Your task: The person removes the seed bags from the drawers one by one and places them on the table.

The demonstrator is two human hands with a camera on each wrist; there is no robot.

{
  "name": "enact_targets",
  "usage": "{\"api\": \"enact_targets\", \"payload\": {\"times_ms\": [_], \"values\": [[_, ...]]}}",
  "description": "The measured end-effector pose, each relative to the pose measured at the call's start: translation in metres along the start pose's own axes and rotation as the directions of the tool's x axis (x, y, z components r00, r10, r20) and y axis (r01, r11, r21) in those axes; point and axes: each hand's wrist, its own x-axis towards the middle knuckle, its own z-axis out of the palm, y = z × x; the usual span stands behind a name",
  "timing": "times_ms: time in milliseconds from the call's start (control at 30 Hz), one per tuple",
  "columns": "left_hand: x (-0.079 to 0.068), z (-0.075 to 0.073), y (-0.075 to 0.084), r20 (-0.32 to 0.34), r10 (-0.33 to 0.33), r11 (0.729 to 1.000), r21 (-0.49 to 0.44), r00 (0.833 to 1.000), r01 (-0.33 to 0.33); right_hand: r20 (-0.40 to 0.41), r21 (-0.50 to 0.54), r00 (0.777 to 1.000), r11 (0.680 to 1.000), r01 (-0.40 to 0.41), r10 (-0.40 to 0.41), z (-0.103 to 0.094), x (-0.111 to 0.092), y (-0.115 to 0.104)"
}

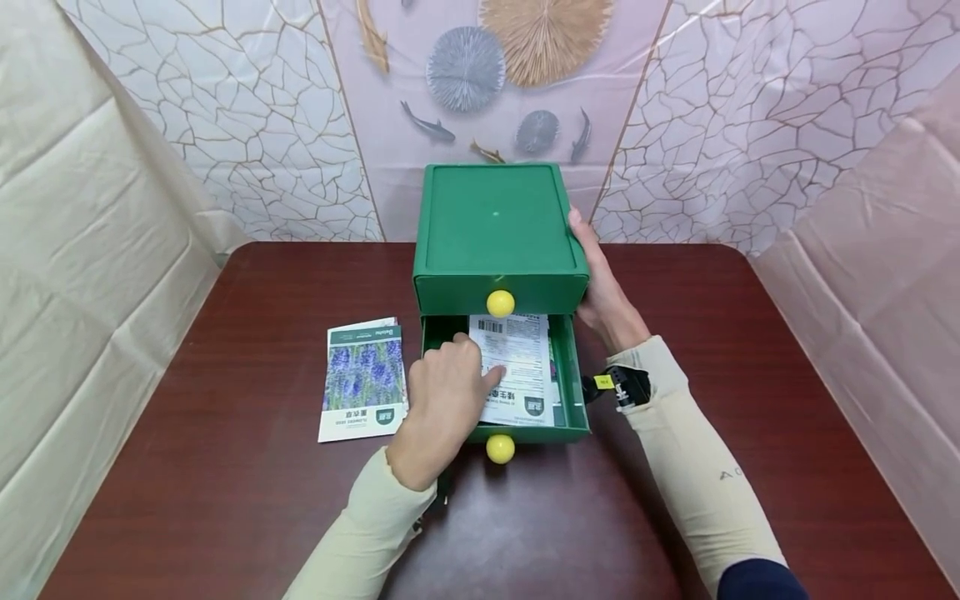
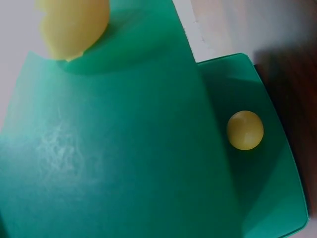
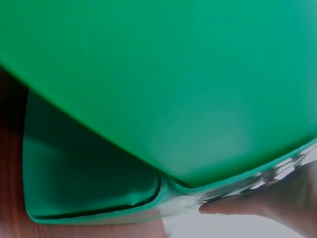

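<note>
At the left, a small pile of flower seed packets (image 1: 363, 383) lay flat on the dark table (image 1: 225, 492); they looked light, of thin and flexible paper, so a pinch at the edge seemed the best hold, with care not to crease them. Next, the left hand (image 1: 444, 396) was over and partly inside the pulled-out lower drawer (image 1: 582, 404), its thumb stretched above a white packet (image 1: 525, 358); the other fingertips were hidden, therefore I could not tell whether they held something. This packet lay in the drawer, over at least one other, and its smooth surface would probably slide easily. The drawer appeared to be light, stiff plastic, and its yellow knob (image 1: 500, 449) was the natural place for pulling. At the right side of the green cabinet (image 1: 491, 221), the right hand (image 1: 603, 292) rested with extended fingers, touching rather than clamped, and apart from the other hand. The left wrist view showed two knobs from nearer, but neither hand nor packet. The right wrist view showed a broad green wall (image 3: 163, 84), which the head view hid, and a finger (image 3: 247, 202) beside its rim.
</note>
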Motion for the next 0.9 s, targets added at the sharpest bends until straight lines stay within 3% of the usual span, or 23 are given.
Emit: {"api": "enact_targets", "payload": {"times_ms": [433, 900], "values": [[-0.002, 0.000, -0.004, -0.112, 0.020, 1.000, 0.004, 0.994, -0.019, -0.047, -0.010, 0.999, 1.000, -0.016, 0.016, 0.003, 0.005, 0.001], [0.001, -0.010, -0.013, -0.065, 0.034, 0.975, -0.216, 0.997, -0.047, -0.073, -0.019, 0.997, 1.000, -0.004, 0.002, 0.003, 0.003, 0.001]]}}
